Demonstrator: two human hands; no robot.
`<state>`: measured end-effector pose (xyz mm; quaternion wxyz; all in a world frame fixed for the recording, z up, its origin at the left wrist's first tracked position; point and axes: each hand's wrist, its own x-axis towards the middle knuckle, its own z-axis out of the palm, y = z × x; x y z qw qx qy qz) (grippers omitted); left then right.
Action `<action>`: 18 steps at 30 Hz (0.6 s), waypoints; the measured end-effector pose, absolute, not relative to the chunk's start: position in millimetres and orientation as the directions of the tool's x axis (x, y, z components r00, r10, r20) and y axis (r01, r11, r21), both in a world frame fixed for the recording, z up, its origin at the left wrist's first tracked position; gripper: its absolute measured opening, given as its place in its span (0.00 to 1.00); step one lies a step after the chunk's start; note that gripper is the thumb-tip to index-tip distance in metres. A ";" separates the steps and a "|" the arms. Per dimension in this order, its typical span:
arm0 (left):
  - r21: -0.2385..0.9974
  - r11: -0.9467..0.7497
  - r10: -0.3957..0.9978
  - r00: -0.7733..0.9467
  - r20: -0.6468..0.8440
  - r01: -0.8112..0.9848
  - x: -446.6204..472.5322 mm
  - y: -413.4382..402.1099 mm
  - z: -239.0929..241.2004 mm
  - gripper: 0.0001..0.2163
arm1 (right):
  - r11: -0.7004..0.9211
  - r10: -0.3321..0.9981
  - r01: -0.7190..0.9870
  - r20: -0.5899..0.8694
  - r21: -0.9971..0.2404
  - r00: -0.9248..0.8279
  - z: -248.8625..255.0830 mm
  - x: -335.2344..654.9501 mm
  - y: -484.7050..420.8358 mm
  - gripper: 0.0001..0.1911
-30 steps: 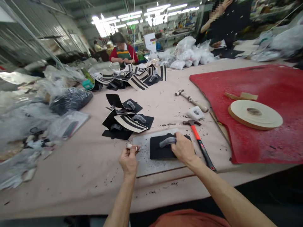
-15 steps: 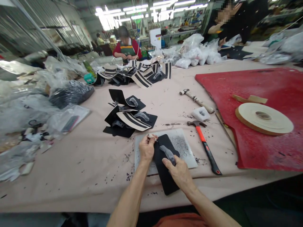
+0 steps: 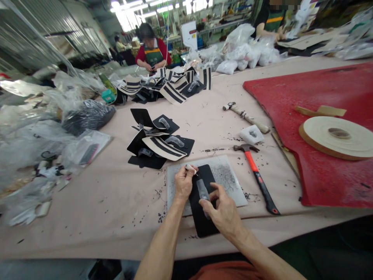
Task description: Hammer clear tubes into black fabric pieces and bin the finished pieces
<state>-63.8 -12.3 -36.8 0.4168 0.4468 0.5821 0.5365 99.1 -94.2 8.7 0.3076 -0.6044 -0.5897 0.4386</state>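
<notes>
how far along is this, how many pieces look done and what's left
Seemingly done: a small pile of black and cream-striped flat pieces lies beyond the grey work plate. In hand: one black flat piece on that plate; the left hand holds a small white tool at its top edge, the right hand pinches its translucent grey tab. Left: unclear; which pieces are unworked cannot be told.

Beige table [image 3: 110, 210]: grey slab [image 3: 230, 186], red-handled hammer [image 3: 258, 177], red mat [image 3: 320, 85], black cut pieces [image 3: 159, 146], blurred bags [image 3: 84, 114], probably plastic.
</notes>
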 end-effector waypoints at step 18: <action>0.905 -0.042 0.943 -0.282 0.176 0.424 -54.3 -18.5 -32.7 0.08 | 0.203 0.977 0.708 0.186 -0.676 -0.103 -5.0 160.7 -74.6 0.17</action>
